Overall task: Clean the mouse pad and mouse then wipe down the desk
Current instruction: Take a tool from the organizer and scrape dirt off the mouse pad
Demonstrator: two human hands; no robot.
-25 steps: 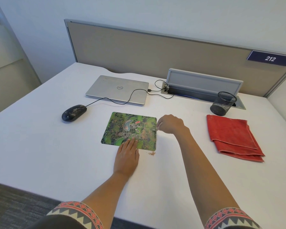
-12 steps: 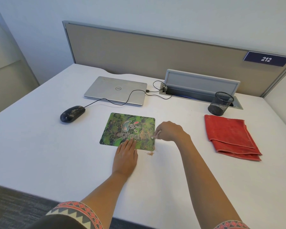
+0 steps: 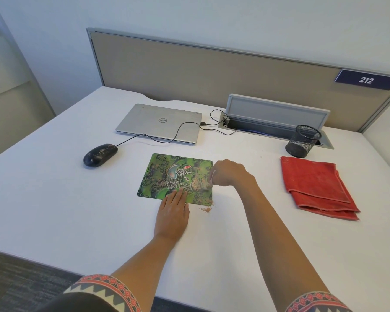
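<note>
Now, left hand (image 3: 172, 213) pressing mouse pad (image 3: 161, 176)

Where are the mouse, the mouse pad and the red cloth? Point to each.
mouse (image 3: 100, 154): head view, top of its shell.
mouse pad (image 3: 154, 176): head view, bare green left part.
red cloth (image 3: 313, 183): head view, middle of top fold.
</note>
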